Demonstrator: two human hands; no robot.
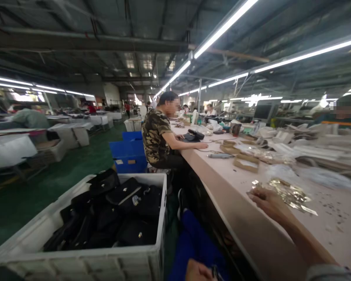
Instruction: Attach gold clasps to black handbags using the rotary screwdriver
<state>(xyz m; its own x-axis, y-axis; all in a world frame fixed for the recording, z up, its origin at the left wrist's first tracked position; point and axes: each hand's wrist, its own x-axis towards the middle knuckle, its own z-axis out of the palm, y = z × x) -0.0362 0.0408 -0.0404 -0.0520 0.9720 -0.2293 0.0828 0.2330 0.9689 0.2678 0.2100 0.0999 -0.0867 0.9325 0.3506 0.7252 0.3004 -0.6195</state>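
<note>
My right hand point(265, 199) rests at the table's near edge with its fingers curled together. Right beside it is a pile of shiny gold-coloured metal fittings point(291, 193), partly on clear plastic. A bright fitting point(255, 182) lies just past the fingertips; what they pinch, if anything, is hidden. Low in the view, over my blue-clad legs point(197, 244), my left hand point(197, 271) is closed by a small dark piece with a metallic glint point(215, 272). The bottom edge cuts off both that hand and the piece, whose kind I cannot tell.
A white plastic crate point(160, 222) of black bags point(105, 210) stands at left. A co-worker in a camouflage shirt point(156, 134) sits farther along the table point(222, 191), near blue bins point(128, 154). Small cardboard trays point(245, 163), a grey tool point(220, 155) and scattered small bits point(335, 208) lie on the tabletop.
</note>
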